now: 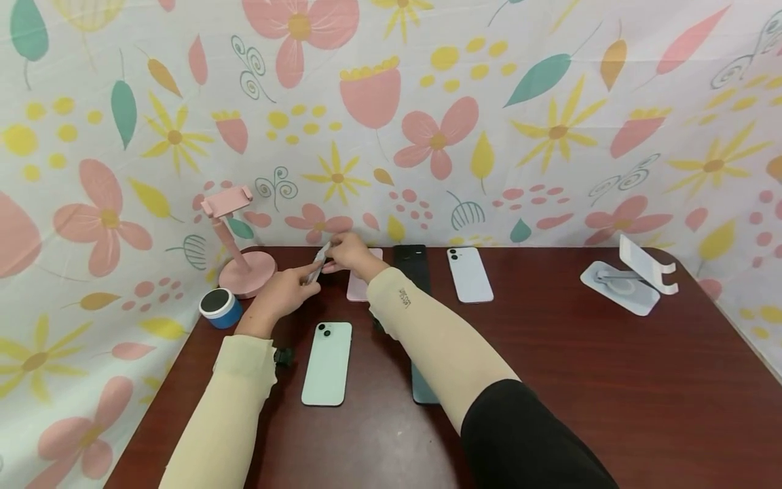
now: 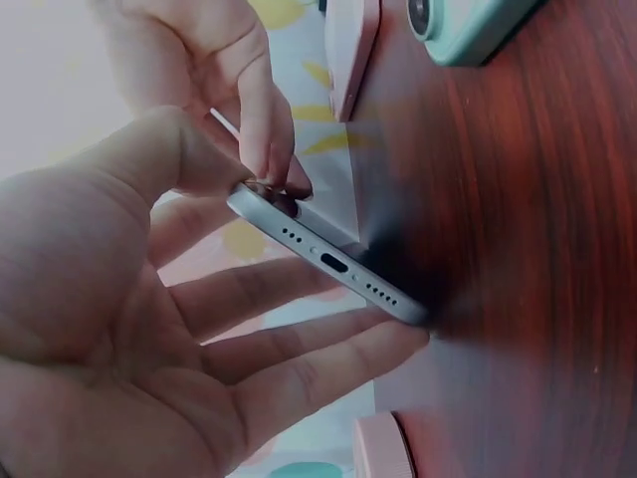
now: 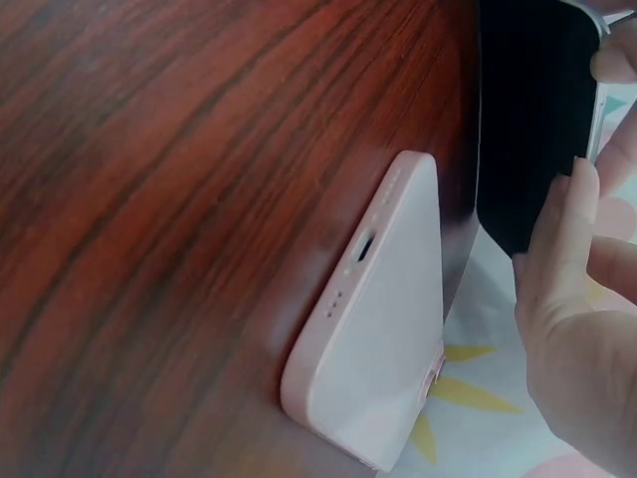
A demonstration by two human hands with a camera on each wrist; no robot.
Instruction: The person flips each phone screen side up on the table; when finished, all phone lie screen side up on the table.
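Between both hands, tilted up off the table near its back edge, is a smartphone [image 1: 315, 266]. Its pale bottom edge with the charging port [image 2: 333, 262] faces the left wrist view, and its dark screen [image 3: 537, 110] shows in the right wrist view. My left hand [image 1: 284, 293] holds it with the thumb on one edge and fingers along the other side. My right hand [image 1: 354, 255] grips it farther along, fingers on its edge. A pink phone [image 1: 357, 288] lies beneath the right hand, partly hidden by it. A mint green phone [image 1: 328, 365] lies nearer, camera side up.
A black phone [image 1: 412, 261] and a white phone [image 1: 470, 275] lie at the back. A dark teal device [image 1: 423, 387] is partly under the right arm. On the left stand a pink phone stand [image 1: 247, 272] and a blue jar [image 1: 221, 311]; a white stand [image 1: 623, 282] is far right.
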